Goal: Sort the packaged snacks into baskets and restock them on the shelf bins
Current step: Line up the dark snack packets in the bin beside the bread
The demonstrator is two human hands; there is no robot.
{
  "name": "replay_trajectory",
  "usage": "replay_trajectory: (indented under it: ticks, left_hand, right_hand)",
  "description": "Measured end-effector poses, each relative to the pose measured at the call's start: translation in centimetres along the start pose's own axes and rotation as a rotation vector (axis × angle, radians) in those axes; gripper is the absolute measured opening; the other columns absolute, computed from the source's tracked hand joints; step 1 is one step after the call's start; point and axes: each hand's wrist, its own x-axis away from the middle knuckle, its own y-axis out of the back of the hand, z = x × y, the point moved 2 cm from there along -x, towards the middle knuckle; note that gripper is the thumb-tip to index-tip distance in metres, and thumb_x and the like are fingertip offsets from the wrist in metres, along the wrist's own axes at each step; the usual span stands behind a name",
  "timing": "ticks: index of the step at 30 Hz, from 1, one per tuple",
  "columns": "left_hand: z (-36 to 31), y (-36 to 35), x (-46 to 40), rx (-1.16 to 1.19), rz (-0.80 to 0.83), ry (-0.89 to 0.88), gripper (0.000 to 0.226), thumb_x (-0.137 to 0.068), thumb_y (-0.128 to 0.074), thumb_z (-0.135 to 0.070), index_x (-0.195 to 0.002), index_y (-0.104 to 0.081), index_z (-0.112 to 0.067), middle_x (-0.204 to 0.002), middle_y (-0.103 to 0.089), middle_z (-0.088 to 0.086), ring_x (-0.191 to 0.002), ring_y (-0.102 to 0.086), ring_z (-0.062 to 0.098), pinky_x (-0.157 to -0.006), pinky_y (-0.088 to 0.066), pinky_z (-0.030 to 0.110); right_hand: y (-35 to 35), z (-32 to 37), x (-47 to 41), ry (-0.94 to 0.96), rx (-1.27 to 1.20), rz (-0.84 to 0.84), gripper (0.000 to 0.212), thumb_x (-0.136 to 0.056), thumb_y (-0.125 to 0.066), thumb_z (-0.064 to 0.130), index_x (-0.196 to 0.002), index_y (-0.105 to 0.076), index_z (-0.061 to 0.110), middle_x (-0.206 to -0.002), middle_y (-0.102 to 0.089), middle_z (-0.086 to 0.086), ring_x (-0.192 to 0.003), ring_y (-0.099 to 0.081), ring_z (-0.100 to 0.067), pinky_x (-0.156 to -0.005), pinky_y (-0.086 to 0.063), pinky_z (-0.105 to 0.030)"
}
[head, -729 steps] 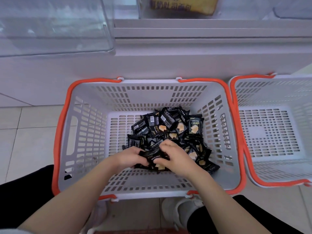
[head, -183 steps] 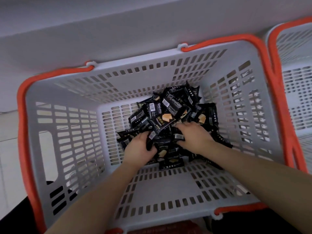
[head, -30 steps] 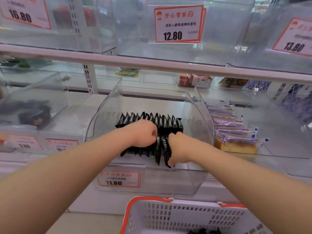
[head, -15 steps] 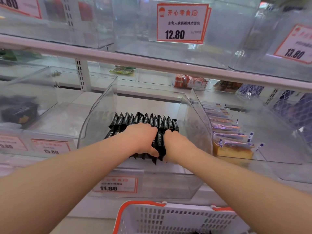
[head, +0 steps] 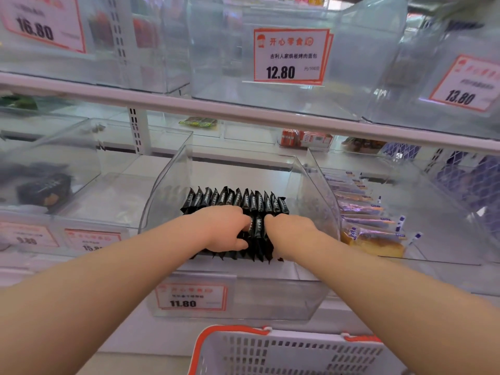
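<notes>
Several black snack packets (head: 238, 200) stand on edge in a tight row inside a clear plastic shelf bin (head: 159, 196) tagged 11.80. My left hand (head: 221, 230) grips the left part of the row, fingers curled over the packets. My right hand (head: 290, 234) grips the right part, knuckles up. A few packets (head: 257, 228) show in the gap between the two hands. The white basket with orange rim (head: 230, 331) sits below the bin at the bottom edge.
A neighbouring bin on the right holds purple-wrapped cakes (head: 370, 234). A bin on the left holds dark packets (head: 43, 188). An upper shelf rail (head: 243, 115) runs above, with price tags 16.80, 12.80 (head: 290, 56) and 13.80 on higher bins.
Both hands stay on the packet row in the bin and have closed in slightly toward each other. The camera has shifted a little; the row sits lower in the bin.
</notes>
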Motion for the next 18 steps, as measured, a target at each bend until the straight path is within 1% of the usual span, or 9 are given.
replay_trajectory:
  ticks: [2, 5, 9, 10, 12, 13, 15, 16, 18]
  left_hand:
    - [-0.4, 0.5, 0.9, -0.034, 0.02, -0.003, 0.038, -0.093, -0.046, -0.04, -0.12, -0.051, -0.014, -0.118, -0.05, 0.005, -0.108, -0.051, 0.024, -0.087, -0.046, 0.038]
    - [-1.6, 2.0, 2.8, -0.105, -0.063, -0.016, 0.031, -0.093, -0.044, -0.038, -0.111, -0.055, -0.015, -0.112, -0.052, 0.003, -0.103, -0.054, 0.023, -0.077, -0.047, 0.035]
    - [-5.8, 3.4, 6.2, -0.087, -0.351, -0.171, 0.021, -0.092, -0.041, -0.034, -0.1, -0.053, -0.018, -0.102, -0.054, 0.0, -0.096, -0.055, 0.022, -0.069, -0.041, 0.032]
    - [-7.2, 3.1, 7.0, -0.075, -0.4, -0.227, 0.021, -0.092, -0.04, -0.034, -0.099, -0.053, -0.019, -0.101, -0.056, 0.0, -0.094, -0.056, 0.022, -0.068, -0.041, 0.033]
    - [-10.2, 1.8, 8.4, -0.082, -0.452, -0.339, 0.022, -0.093, -0.037, -0.035, -0.097, -0.053, -0.019, -0.098, -0.059, 0.0, -0.091, -0.058, 0.024, -0.063, -0.038, 0.032]
    - [-11.5, 0.8, 8.9, -0.105, -0.453, -0.392, 0.023, -0.093, -0.036, -0.035, -0.097, -0.052, -0.019, -0.098, -0.06, 0.001, -0.089, -0.058, 0.025, -0.06, -0.035, 0.032]
    - [-13.8, -1.6, 9.2, -0.123, -0.403, -0.446, 0.023, -0.095, -0.035, -0.033, -0.096, -0.052, -0.018, -0.099, -0.06, 0.004, -0.088, -0.059, 0.03, -0.058, -0.03, 0.031]
    - [-14.7, -2.9, 9.1, -0.096, -0.363, -0.44, 0.024, -0.095, -0.035, -0.033, -0.096, -0.052, -0.017, -0.1, -0.06, 0.005, -0.088, -0.059, 0.031, -0.058, -0.029, 0.031]
    - [-16.2, -5.9, 8.3, -0.011, -0.251, -0.404, 0.024, -0.094, -0.037, -0.032, -0.098, -0.054, -0.016, -0.101, -0.061, 0.005, -0.089, -0.059, 0.031, -0.06, -0.033, 0.032]
  right_hand:
    - [1.4, -0.2, 1.3, 0.134, 0.148, -0.018, 0.029, -0.09, -0.057, 0.019, -0.116, -0.048, 0.011, -0.11, -0.055, -0.005, -0.103, -0.057, -0.025, -0.066, -0.039, -0.033]
    - [3.5, -1.0, 5.2, 0.337, 0.237, -0.239, 0.025, -0.095, -0.048, 0.03, -0.114, -0.048, 0.014, -0.111, -0.055, -0.004, -0.104, -0.056, -0.025, -0.067, -0.039, -0.034]
    - [2.9, -3.5, 12.2, 0.479, 0.009, -0.476, 0.023, -0.095, -0.04, 0.033, -0.109, -0.052, 0.02, -0.103, -0.059, 0.001, -0.098, -0.056, -0.02, -0.071, -0.046, -0.034]
    - [1.9, -4.1, 13.9, 0.502, -0.049, -0.523, 0.021, -0.093, -0.041, 0.031, -0.101, -0.056, 0.019, -0.094, -0.061, 0.001, -0.089, -0.059, -0.021, -0.065, -0.049, -0.034]
    - [-0.9, -5.2, 16.3, 0.483, -0.111, -0.572, 0.018, -0.088, -0.046, 0.029, -0.087, -0.06, 0.018, -0.077, -0.063, 0.003, -0.07, -0.062, -0.02, -0.051, -0.046, -0.028]
    - [-2.9, -5.6, 16.9, 0.451, -0.142, -0.533, 0.016, -0.088, -0.048, 0.028, -0.087, -0.061, 0.019, -0.077, -0.064, 0.004, -0.07, -0.062, -0.019, -0.051, -0.043, -0.027]
    - [-7.8, -6.2, 17.1, 0.365, -0.212, -0.341, 0.017, -0.093, -0.045, 0.032, -0.099, -0.057, 0.022, -0.092, -0.064, 0.004, -0.083, -0.062, -0.02, -0.06, -0.042, -0.03]
    - [-10.6, -6.4, 17.0, 0.322, -0.232, -0.228, 0.018, -0.094, -0.042, 0.034, -0.102, -0.055, 0.023, -0.097, -0.063, 0.003, -0.089, -0.06, -0.022, -0.065, -0.042, -0.031]
    - [-16.1, -6.5, 16.7, 0.252, -0.272, -0.031, 0.016, -0.094, -0.042, 0.032, -0.099, -0.053, 0.022, -0.099, -0.062, 0.0, -0.092, -0.059, -0.024, -0.07, -0.044, -0.033]
